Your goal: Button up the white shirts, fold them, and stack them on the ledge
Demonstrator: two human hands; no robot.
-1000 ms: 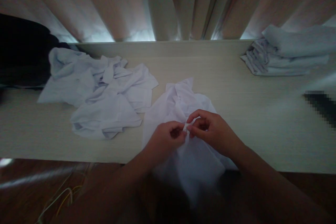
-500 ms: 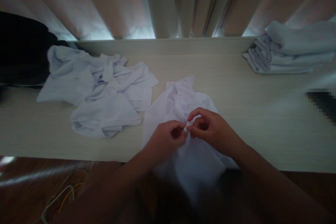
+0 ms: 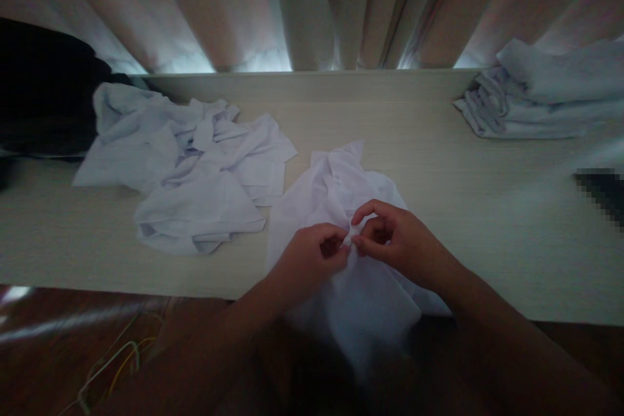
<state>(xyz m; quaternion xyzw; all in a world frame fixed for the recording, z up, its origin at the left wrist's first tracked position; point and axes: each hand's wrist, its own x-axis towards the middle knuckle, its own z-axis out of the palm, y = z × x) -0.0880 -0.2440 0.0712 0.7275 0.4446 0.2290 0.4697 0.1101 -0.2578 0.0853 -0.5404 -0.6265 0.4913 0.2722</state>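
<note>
A white shirt (image 3: 336, 195) lies in front of me on the pale wooden table (image 3: 439, 195), its lower part hanging over the near edge. My left hand (image 3: 307, 260) and my right hand (image 3: 400, 244) meet at the shirt's middle. The fingertips of both pinch a small bit of its fabric between them. The room is dim and the pinched spot is too small to make out.
A loose heap of white garments (image 3: 190, 169) lies to the left. A stack of folded pale garments (image 3: 541, 94) sits at the far right. A dark object (image 3: 43, 91) is at the far left, curtains (image 3: 312, 6) hang behind, and cables (image 3: 112, 364) lie on the floor.
Both hands stay pinched on the same spot of the shirt with only slight finger movement. The view has shifted a little.
</note>
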